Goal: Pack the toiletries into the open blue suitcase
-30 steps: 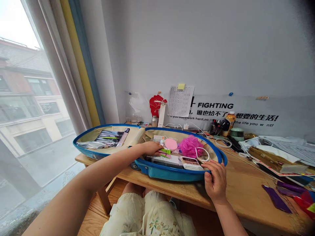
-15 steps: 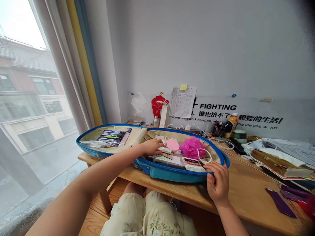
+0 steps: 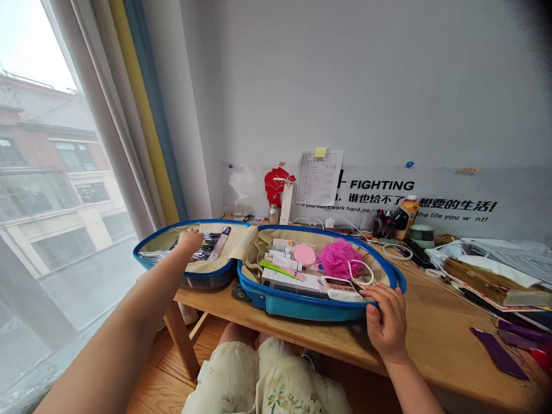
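Observation:
An open blue suitcase (image 3: 302, 307) lies on the wooden table (image 3: 431, 339), both halves lined in beige. My left hand (image 3: 190, 238) reaches into the left half (image 3: 207, 279) and rests at a black packet of pens (image 3: 210, 244); its fingers are hidden behind the knuckles. My right hand (image 3: 388, 322) grips the near right rim of the right half, thumb on the blue wall. That half holds a pink bath pouf (image 3: 340, 257), a round pink case (image 3: 304, 255), white boxes (image 3: 288, 280), tubes and a coiled white cable (image 3: 360, 273).
Right of the suitcase lie stacked papers and books (image 3: 483, 276), purple strips (image 3: 495, 353) and cables. An orange bottle (image 3: 403, 214) and a green jar (image 3: 420, 234) stand by the wall. A printed sheet (image 3: 318, 177) hangs there. Window and curtain (image 3: 142, 115) fill the left.
My left hand left the items in the right half and moved left into the other half, onto the black packet. The right hand stayed on the rim.

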`<action>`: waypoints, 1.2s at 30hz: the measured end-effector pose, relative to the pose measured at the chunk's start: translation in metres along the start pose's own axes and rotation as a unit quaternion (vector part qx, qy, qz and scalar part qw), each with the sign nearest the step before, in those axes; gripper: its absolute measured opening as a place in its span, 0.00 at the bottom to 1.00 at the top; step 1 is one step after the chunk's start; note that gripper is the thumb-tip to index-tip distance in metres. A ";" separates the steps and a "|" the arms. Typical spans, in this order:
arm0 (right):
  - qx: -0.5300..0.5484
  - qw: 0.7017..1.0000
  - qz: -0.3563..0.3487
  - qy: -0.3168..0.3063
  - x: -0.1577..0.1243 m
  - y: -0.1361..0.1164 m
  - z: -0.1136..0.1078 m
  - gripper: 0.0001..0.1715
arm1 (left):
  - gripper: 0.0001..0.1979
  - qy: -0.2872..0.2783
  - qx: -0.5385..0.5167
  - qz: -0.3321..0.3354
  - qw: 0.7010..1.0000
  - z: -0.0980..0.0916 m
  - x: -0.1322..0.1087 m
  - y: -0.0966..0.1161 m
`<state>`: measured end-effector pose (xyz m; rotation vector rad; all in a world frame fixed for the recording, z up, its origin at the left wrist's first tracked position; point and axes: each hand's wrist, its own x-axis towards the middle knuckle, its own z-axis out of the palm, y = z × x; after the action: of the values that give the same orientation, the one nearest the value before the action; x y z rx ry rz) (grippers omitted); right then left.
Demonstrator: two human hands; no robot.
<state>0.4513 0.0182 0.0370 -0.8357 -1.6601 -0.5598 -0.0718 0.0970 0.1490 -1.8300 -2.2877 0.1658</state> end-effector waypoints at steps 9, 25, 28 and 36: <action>-0.004 1.000 0.007 0.002 -0.001 0.000 -0.001 0.15 | 0.18 -0.053 0.040 0.004 0.998 0.013 0.014 -0.006; -0.008 1.000 0.008 0.001 0.002 -0.007 0.000 0.14 | 0.22 0.104 -0.092 0.238 0.961 -0.067 -0.029 0.118; -0.013 1.000 0.025 -0.009 0.005 -0.015 -0.002 0.16 | 0.24 0.090 -0.098 0.346 0.929 -0.068 -0.051 0.169; -0.056 0.989 0.075 -0.115 -0.084 -0.053 -0.104 0.22 | 0.17 0.035 -0.035 0.434 0.900 -0.050 -0.065 0.223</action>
<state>0.4846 -0.1117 -0.0152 -1.1326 -1.7676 -0.4670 0.1654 0.0817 0.1434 -2.7015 -1.2813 0.1380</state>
